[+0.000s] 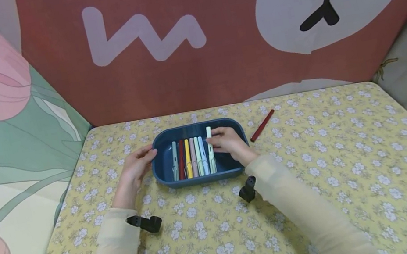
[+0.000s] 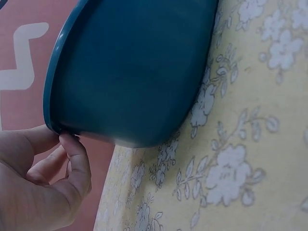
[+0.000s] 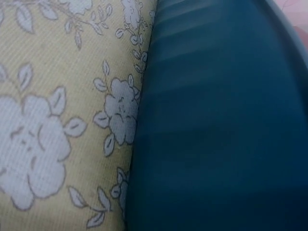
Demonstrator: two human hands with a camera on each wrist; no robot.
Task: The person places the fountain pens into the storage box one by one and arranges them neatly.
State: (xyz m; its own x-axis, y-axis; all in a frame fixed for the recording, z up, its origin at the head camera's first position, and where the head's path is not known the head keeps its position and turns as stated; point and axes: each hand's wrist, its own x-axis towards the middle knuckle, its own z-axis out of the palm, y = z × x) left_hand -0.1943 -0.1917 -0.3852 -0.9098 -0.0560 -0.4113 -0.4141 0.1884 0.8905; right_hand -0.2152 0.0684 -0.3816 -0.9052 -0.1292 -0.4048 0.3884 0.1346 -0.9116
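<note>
A dark blue oval-cornered tray stands on the table, with several clip pens lying side by side in it. They include a grey-green pen, a dark red pen, a yellow pen and a light blue pen. At the right end of this row, my right hand pinches a pale green pen near its upper end, inside the tray. My left hand pinches the tray's left rim between thumb and fingers, as the left wrist view shows too. In the right wrist view only the tray's outer wall appears, the hand out of sight.
Another red pen lies slantwise on the flowered yellow tablecloth, to the right of the tray. Behind the table hangs a red-brown cloth with a cartoon print. A patterned curtain borders the left side.
</note>
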